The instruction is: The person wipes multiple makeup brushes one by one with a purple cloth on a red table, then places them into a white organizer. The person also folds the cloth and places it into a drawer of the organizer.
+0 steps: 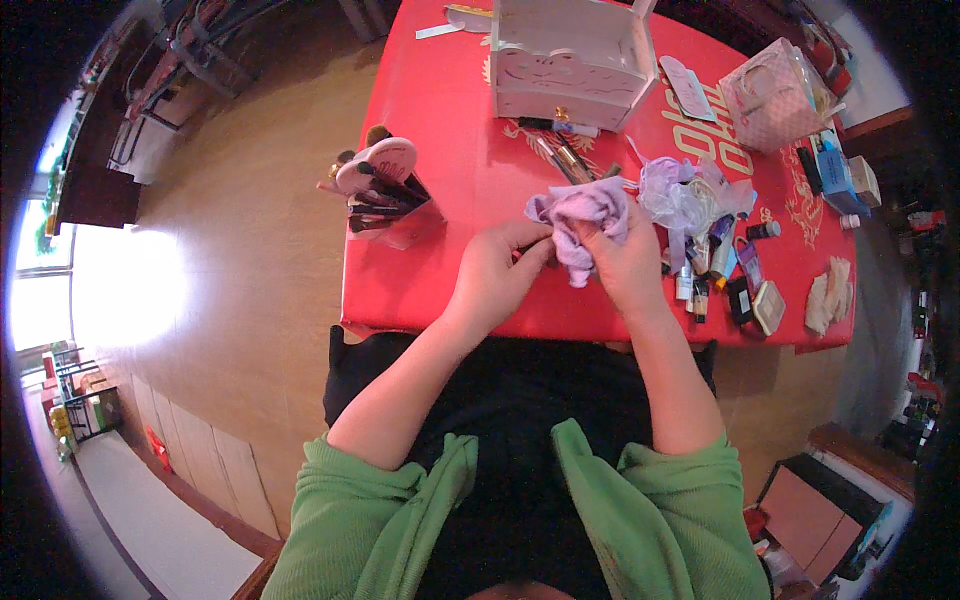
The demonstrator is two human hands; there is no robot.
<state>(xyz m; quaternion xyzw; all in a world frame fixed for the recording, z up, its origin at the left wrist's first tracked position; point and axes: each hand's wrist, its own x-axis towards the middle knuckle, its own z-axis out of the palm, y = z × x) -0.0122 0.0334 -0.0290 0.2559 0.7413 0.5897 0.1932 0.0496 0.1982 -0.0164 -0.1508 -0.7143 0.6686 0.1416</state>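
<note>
My left hand (495,270) is closed on a dark slender item, partly hidden by the fingers, at the red table's near middle. My right hand (625,270) grips a crumpled lilac cloth (585,210), which hangs over the left hand's fingertips. To the left stands a holder full of makeup brushes (390,190). Just beyond the cloth lie several slim pencils or brushes (555,155). Right of my hands is a pile of lilac ribbon and mesh (680,195), with several small bottles and tubes (700,285) below it.
On the red table (420,280) are a white carved wooden organiser (570,60) at the back, a pink quilted box (770,95), a blue box (835,175) and beige cloths (830,295) at the right. A wooden floor (220,150) lies to the left, with shelving along the room's edges.
</note>
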